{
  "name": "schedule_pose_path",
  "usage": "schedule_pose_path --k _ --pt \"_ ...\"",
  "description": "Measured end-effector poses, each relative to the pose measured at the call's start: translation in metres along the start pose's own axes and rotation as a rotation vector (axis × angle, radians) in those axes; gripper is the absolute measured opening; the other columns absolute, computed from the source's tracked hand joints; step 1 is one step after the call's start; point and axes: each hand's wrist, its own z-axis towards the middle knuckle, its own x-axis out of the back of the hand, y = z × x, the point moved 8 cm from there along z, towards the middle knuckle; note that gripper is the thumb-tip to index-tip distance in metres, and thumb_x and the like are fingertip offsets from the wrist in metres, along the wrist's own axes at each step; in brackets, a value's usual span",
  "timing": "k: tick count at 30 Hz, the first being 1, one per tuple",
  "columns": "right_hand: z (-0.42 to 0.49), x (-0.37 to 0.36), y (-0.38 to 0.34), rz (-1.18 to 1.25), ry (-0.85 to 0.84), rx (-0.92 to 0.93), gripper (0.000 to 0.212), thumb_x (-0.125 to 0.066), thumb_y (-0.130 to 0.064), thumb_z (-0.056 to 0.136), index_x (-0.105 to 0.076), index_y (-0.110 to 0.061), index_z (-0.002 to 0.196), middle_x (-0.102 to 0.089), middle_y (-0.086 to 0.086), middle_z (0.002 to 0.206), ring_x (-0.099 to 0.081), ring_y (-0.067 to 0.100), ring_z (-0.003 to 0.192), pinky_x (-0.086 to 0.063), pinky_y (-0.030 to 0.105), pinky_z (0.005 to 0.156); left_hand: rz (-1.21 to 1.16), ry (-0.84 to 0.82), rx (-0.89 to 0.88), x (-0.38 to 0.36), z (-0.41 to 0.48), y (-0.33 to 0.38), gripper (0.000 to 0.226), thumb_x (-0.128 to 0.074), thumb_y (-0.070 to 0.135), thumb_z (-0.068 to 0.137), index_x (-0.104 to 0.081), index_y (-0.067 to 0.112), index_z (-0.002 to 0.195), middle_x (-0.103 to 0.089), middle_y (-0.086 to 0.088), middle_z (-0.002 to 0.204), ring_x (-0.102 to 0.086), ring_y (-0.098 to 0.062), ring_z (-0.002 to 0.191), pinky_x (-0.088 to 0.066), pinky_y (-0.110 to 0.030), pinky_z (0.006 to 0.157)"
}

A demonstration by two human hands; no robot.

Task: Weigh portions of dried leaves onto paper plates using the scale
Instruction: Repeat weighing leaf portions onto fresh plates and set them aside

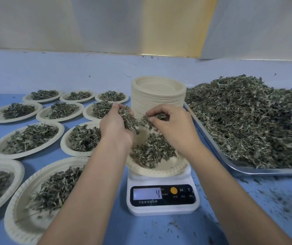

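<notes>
Our left hand curls round clump of dried leaves; our right hand pinches smaller tuft. Both over part-filled paper plate on digital scale. Heaped steel tray at 3 o'clock.

A blue tabletop fills the lower view, paler toward the back. At the right sits a shiny metal tray. Behind stands a pale wall with a yellow band down it, and beside that a white sheet.
</notes>
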Motion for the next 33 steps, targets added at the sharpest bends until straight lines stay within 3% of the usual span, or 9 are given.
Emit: schedule_pose_path --k 6,10,15,20,24,27,30,33 --pt "-0.005 -0.016 0.003 -0.131 -0.161 0.008 0.011 -0.066 -0.022 0.087 -0.076 -0.023 0.091 -0.065 -0.021 0.076 -0.057 -0.008 0.074 -0.04 0.004 0.068 0.004 -0.049 0.039 -0.006 -0.002 -0.001 0.029 -0.042 0.021 0.101 -0.049 0.01 0.076 -0.052 -0.002 0.039 -0.048 -0.012 0.03 -0.043 -0.016 0.037" --pt "-0.004 -0.008 0.003 0.001 -0.083 -0.032 0.02 -0.06 -0.027 0.091 -0.076 -0.019 0.085 -0.068 -0.007 0.071 -0.052 0.001 0.06 -0.036 0.013 0.055 0.006 -0.059 0.061 -0.006 -0.003 -0.002 0.028 -0.042 0.021 0.101 -0.049 0.009 0.077 -0.052 -0.004 0.039 -0.048 -0.013 0.03 -0.043 -0.018 0.036" --pt "-0.002 -0.003 0.003 0.044 -0.045 -0.047 0.018 -0.056 -0.025 0.093 -0.074 -0.023 0.091 -0.065 -0.017 0.077 -0.055 -0.005 0.071 -0.038 0.01 0.062 0.02 -0.076 0.075 -0.008 -0.002 -0.004 0.027 -0.043 0.021 0.101 -0.05 0.009 0.077 -0.054 -0.006 0.048 -0.049 -0.014 0.033 -0.044 -0.018 0.037" --pt "-0.002 -0.006 0.004 0.068 -0.04 -0.039 0.017 -0.057 -0.019 0.091 -0.074 -0.024 0.092 -0.069 -0.015 0.087 -0.058 -0.004 0.081 -0.041 0.008 0.068 0.009 -0.094 0.096 -0.012 -0.006 -0.007 0.025 -0.045 0.016 0.1 -0.051 0.008 0.077 -0.053 -0.006 0.041 -0.049 -0.014 0.031 -0.044 -0.018 0.036" --pt "0.0 -0.003 0.004 0.144 -0.011 -0.049 0.018 -0.057 -0.013 0.091 -0.072 -0.024 0.092 -0.071 -0.008 0.093 -0.064 0.006 0.094 -0.05 0.026 0.089 0.002 -0.094 0.102 -0.012 -0.008 -0.006 0.022 -0.046 0.012 0.098 -0.052 0.007 0.077 -0.055 -0.007 0.043 -0.05 -0.015 0.033 -0.044 -0.018 0.038" --pt "0.001 -0.004 -0.001 0.235 -0.017 -0.039 0.013 -0.062 -0.015 0.09 -0.071 -0.024 0.093 -0.071 -0.009 0.089 -0.065 0.002 0.089 -0.051 0.023 0.083 0.037 -0.089 0.08 -0.013 -0.009 -0.006 0.022 -0.046 0.013 0.099 -0.055 0.008 0.079 -0.057 -0.006 0.053 -0.053 -0.014 0.036 -0.045 -0.017 0.039" --pt "-0.001 -0.008 -0.008 0.317 -0.069 -0.01 0.012 -0.068 -0.022 0.087 -0.071 -0.02 0.098 -0.071 -0.01 0.088 -0.063 -0.002 0.08 -0.053 0.02 0.075 0.116 -0.083 0.025 -0.014 -0.01 -0.006 0.021 -0.045 0.015 0.099 -0.057 0.009 0.082 -0.059 -0.004 0.066 -0.059 -0.013 0.045 -0.051 -0.022 0.046" --pt "-0.004 -0.016 -0.013 0.316 -0.153 -0.009 0.019 -0.073 -0.024 0.082 -0.07 -0.024 0.101 -0.07 -0.01 0.092 -0.065 0.001 0.08 -0.053 0.018 0.077 0.165 -0.094 -0.004 -0.017 -0.012 -0.007 0.021 -0.044 0.017 0.1 -0.057 0.01 0.084 -0.063 -0.01 0.086 -0.063 -0.02 0.071 -0.058 -0.036 0.071"
